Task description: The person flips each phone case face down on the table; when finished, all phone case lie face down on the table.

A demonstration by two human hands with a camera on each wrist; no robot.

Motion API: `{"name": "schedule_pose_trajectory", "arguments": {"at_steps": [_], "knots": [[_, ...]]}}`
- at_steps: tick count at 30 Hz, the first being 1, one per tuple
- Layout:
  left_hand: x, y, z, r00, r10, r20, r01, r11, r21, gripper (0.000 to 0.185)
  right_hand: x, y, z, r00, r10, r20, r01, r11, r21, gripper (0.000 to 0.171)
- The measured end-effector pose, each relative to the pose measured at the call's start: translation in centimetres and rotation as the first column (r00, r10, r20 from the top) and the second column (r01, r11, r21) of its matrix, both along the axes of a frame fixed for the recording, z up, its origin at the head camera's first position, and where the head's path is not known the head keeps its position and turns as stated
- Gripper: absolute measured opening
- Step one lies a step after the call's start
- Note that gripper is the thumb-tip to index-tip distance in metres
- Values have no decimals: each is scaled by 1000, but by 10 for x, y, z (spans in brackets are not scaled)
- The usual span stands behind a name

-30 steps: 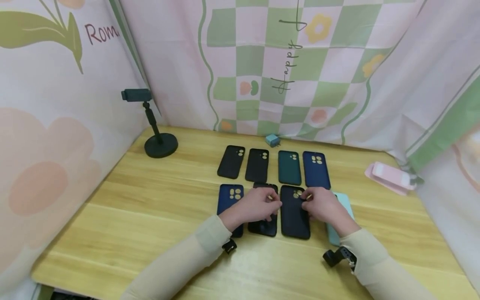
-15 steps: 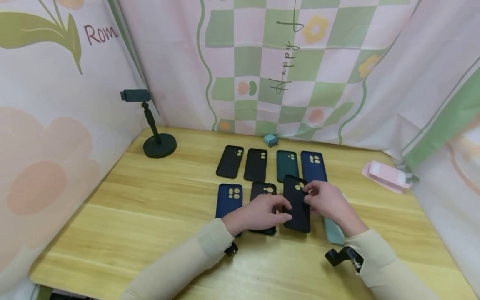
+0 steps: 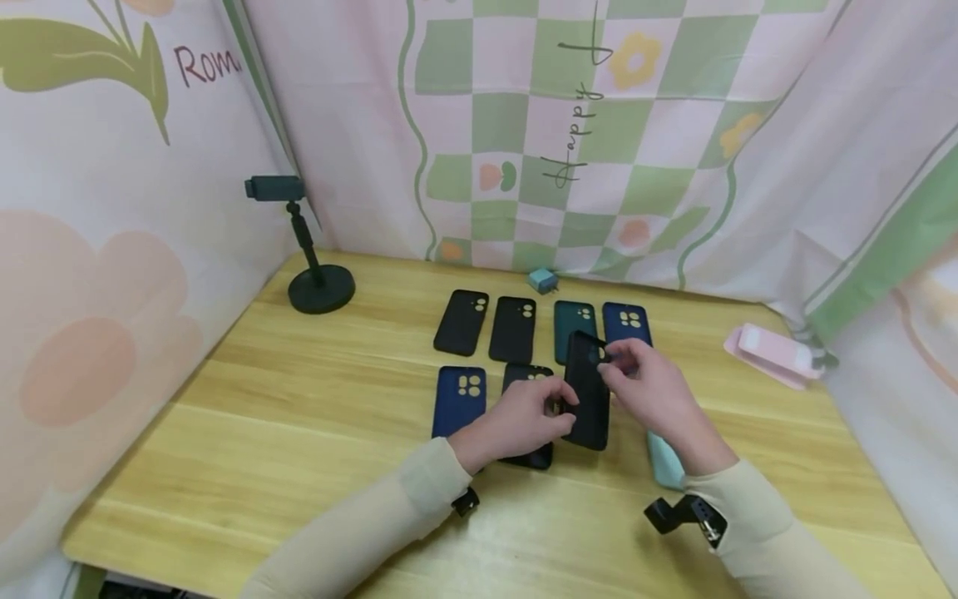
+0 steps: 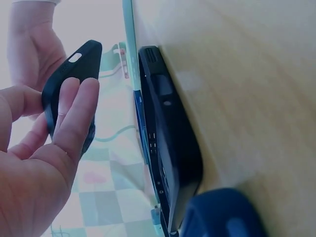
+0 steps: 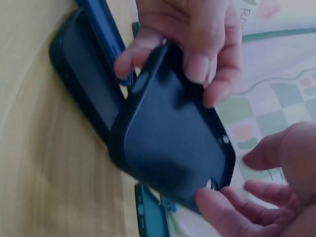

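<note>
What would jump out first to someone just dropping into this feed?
Both hands meet at mid-table on one black phone case, lifted off the wood: the left hand grips its near end, the right hand pinches its far end by the camera cutout. Around it more phone cases lie flat in two rows on the wooden table, black, dark green and blue. A black stand stands at the far left corner.

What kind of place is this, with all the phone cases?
Probably a small tabletop filming booth: a wooden table walled in by flowery cloth backdrops, a phone stand at the back, and phone cases laid out in rows.
</note>
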State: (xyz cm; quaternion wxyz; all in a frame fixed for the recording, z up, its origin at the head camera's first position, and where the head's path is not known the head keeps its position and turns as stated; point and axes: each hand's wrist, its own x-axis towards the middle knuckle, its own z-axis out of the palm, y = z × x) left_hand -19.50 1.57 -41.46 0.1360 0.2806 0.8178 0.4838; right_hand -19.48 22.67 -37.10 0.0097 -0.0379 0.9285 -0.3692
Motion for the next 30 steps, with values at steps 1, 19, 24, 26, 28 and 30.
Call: {"name": "schedule_pose_trajectory", "arguments": {"at_steps": [1, 19, 24, 26, 28, 30], "knots": [[0, 0, 0, 1000, 1, -5, -1, 1000, -1, 16, 1, -2, 1, 1000, 7, -7, -7, 1000, -13, 47], [10, 1, 10, 963, -89, -255, 66, 993, -97, 22, -1, -20, -2, 995, -11, -96, 6, 999, -51, 39], [9, -2, 10, 959, -122, -258, 107, 992, -72, 26, 0, -22, 1, 990, -68, -128, 59, 996, -68, 32], [6, -4, 8, 964, -105, -245, 93, 994, -60, 29, 0, -22, 2, 989, -79, -122, 69, 994, -81, 32], [0, -6, 5, 971, -57, -231, 48, 998, -45, 29, 1, -22, 2, 990, -84, -111, 73, 992, -104, 32], [-6, -8, 1, 986, 8, -165, -12, 1000, -21, 27, 2, -22, 3, 990, -88, -106, 73, 988, -138, 32]]}}
